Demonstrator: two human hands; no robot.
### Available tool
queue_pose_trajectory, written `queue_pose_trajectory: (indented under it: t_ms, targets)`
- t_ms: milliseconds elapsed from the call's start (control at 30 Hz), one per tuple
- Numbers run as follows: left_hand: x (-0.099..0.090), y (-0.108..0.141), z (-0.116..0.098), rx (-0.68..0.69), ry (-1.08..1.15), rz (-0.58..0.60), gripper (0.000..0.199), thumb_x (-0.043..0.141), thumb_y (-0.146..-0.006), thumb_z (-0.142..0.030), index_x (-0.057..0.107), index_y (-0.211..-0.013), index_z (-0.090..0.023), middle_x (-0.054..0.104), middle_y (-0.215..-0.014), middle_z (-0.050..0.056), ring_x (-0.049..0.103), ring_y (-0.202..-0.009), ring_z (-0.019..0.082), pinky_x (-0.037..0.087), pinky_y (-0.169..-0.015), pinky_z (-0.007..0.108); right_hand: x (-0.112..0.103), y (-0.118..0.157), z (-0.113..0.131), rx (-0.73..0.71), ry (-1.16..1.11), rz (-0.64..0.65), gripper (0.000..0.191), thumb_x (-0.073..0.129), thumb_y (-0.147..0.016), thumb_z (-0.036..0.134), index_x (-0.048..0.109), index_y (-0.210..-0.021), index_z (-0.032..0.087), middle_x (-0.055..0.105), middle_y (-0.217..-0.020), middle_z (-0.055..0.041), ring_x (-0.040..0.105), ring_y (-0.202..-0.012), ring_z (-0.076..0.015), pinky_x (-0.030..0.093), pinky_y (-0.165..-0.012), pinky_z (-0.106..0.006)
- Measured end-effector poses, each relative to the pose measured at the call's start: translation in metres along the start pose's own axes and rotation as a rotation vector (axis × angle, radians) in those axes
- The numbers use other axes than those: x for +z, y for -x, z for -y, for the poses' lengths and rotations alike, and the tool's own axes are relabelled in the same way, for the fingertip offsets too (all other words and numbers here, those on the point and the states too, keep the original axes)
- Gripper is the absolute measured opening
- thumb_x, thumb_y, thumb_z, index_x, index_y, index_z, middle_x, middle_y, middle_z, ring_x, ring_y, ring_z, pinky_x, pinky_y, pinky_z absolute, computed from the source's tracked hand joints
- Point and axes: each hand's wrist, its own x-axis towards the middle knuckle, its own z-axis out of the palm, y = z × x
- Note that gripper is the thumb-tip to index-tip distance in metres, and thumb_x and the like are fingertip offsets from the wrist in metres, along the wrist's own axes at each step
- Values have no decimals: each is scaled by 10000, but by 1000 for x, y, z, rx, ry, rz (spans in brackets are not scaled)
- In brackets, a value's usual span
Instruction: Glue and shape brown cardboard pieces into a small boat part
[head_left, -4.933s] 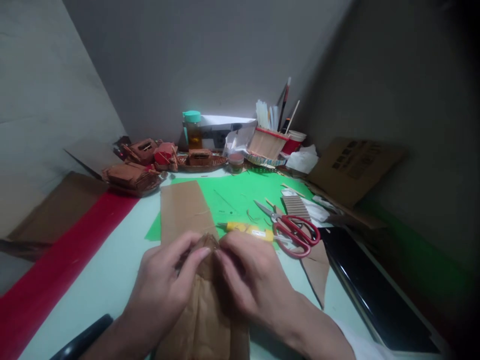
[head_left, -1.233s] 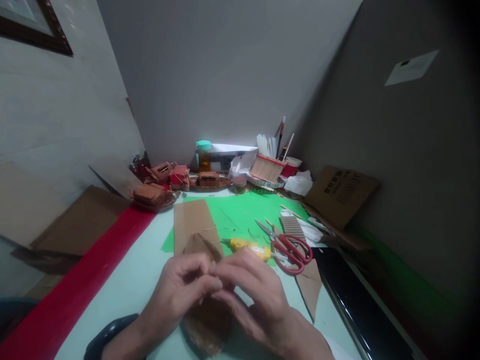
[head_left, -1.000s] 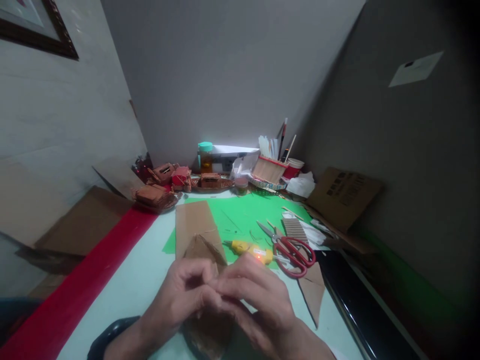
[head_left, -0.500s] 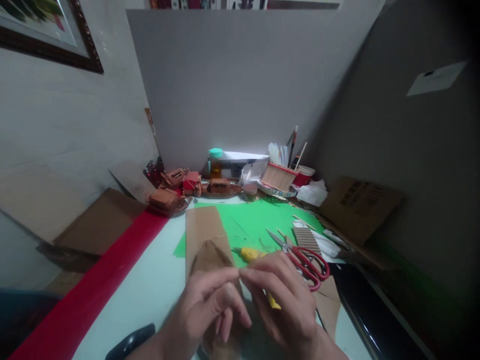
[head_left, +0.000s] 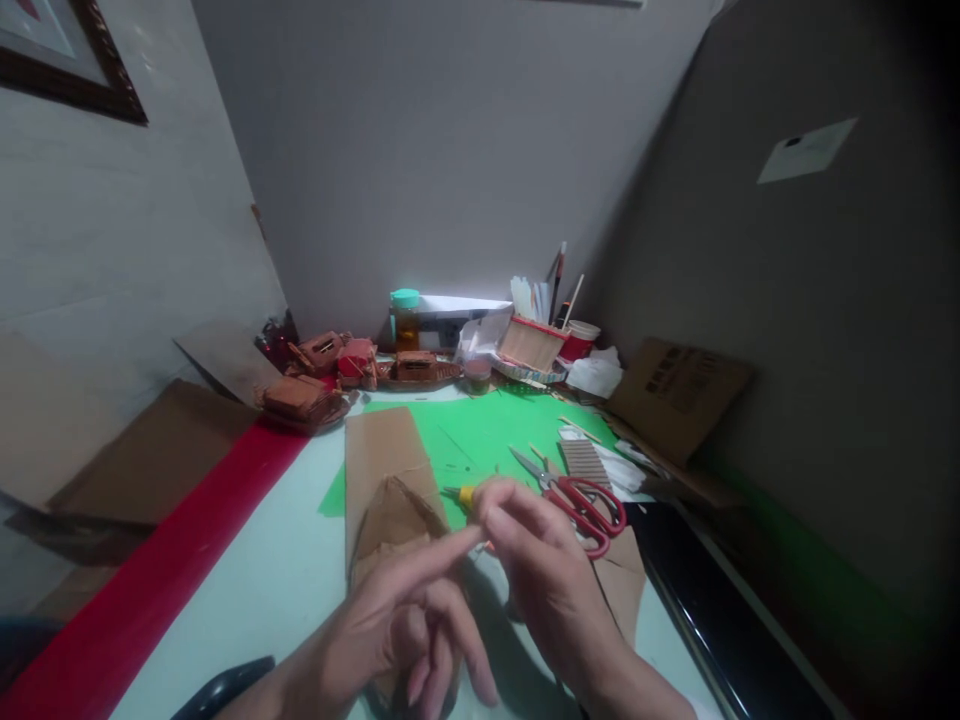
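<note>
My left hand (head_left: 405, 620) is above a folded brown cardboard piece (head_left: 394, 515), its index finger stretched out and the other fingers apart, holding nothing. My right hand (head_left: 544, 570) has its thumb and fingers closed at the tip of the left index finger; anything smaller between them cannot be made out. Under the folded piece lies a flat cardboard strip (head_left: 386, 435). The yellow glue gun or tool (head_left: 466, 495) is mostly hidden behind my right hand. Red-handled scissors (head_left: 589, 510) lie just beyond my right hand.
Small brown model boats (head_left: 416, 368) stand at the back left, near a green-lidded jar (head_left: 406, 320). A green sheet (head_left: 480, 430) covers the middle. A black glossy object (head_left: 712, 600) is at right, a red strip (head_left: 195, 540) at left.
The view has shifted, moving the surroundings left in the picture. My left index finger has straightened and my right fingers have drawn closer together around its tip.
</note>
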Motion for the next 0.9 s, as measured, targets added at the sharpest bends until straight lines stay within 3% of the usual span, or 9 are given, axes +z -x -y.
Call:
queue_pose_trajectory:
  t_ms: [133,267,367,433,500,600,700,900]
  targets:
    - [-2,-1,1,23,82,90,931,571,-791,-754,268,-1536,-285,782,-894,174,567,-482,115,408,-471,182,-4,-3,7,-46,16,-73,242,620,-911,391,551,-792,191,469,-765,8,440,-715,-128,398,-648,-220]
    - [-3,2,-5,32,174,2,880,587,-801,-729,375,-1504,-243,778,-861,180,561,-471,120,390,-449,178,-16,-10,17,-176,106,-157,213,586,-958,354,562,-805,208,513,-809,16,493,-781,-117,415,-717,-200]
    - [-1,4,-10,71,219,-28,791,573,-847,-675,418,-1484,-233,768,-881,173,573,-503,121,429,-482,187,-18,-9,16,-168,208,-89,307,535,-992,381,557,-746,198,522,-714,22,498,-693,-116,413,-667,-216]
    - [1,4,-14,56,174,-157,720,658,-811,-632,548,-1392,-222,752,-859,141,556,-502,107,429,-473,177,-16,-7,14,-136,279,-33,401,476,-1017,414,526,-687,191,491,-642,27,470,-619,-114,384,-606,-230]
    - [4,1,-19,42,89,-366,561,797,-724,-535,703,-1160,-195,704,-765,73,528,-498,87,398,-447,152,-14,-4,14,-129,340,-11,457,458,-1018,431,491,-634,186,455,-602,31,436,-581,-109,342,-566,-237]
    - [2,-4,-25,42,22,-616,309,863,-691,-412,682,-787,-180,561,-611,-29,477,-493,57,341,-436,117,-15,-3,20,-149,385,-30,496,485,-994,429,415,-565,189,377,-547,46,354,-529,-93,290,-523,-240]
    - [-6,-8,-27,41,7,-719,348,846,-709,-441,617,-694,-179,522,-573,-49,427,-457,42,279,-410,111,-16,-6,24,-144,382,-39,481,521,-971,406,397,-558,194,353,-538,54,335,-517,-86,288,-502,-229]
    - [-14,-4,-19,36,-42,-734,462,859,-638,-557,641,-650,-149,445,-497,-54,279,-412,26,186,-380,122,-13,-8,19,-92,306,48,301,502,-988,388,578,-802,164,609,-732,4,528,-564,-83,423,-549,-202]
